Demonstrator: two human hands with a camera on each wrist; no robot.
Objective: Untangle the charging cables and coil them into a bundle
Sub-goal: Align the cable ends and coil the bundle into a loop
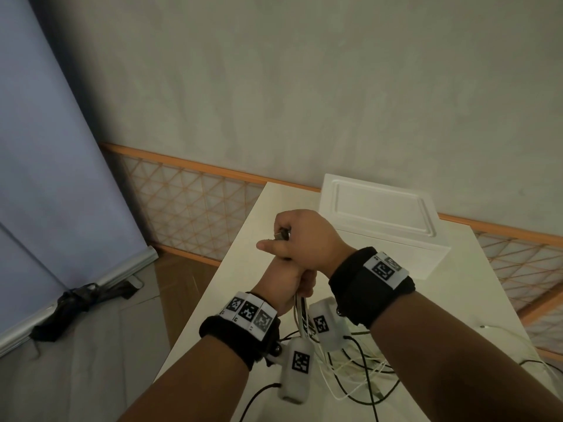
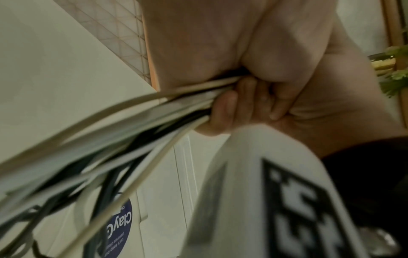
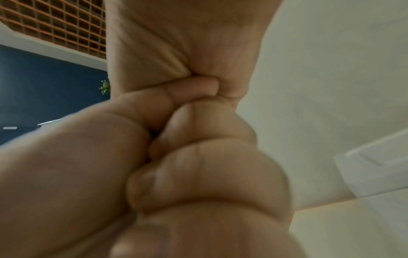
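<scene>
Both hands are raised above the white table, the right stacked on the left. My left hand grips a bunch of white and black charging cables. In the left wrist view its curled fingers clamp the cables, which fan out downward. My right hand is a fist just above, with a metal USB plug sticking out of it. The right wrist view shows only the curled fingers; the cable is hidden there. The loose ends lie in a tangle on the table below.
A white box stands at the back of the table against the wall. The table's left edge drops to a wooden floor, where a black bundle lies by a blue screen. A thin white cable trails at the right.
</scene>
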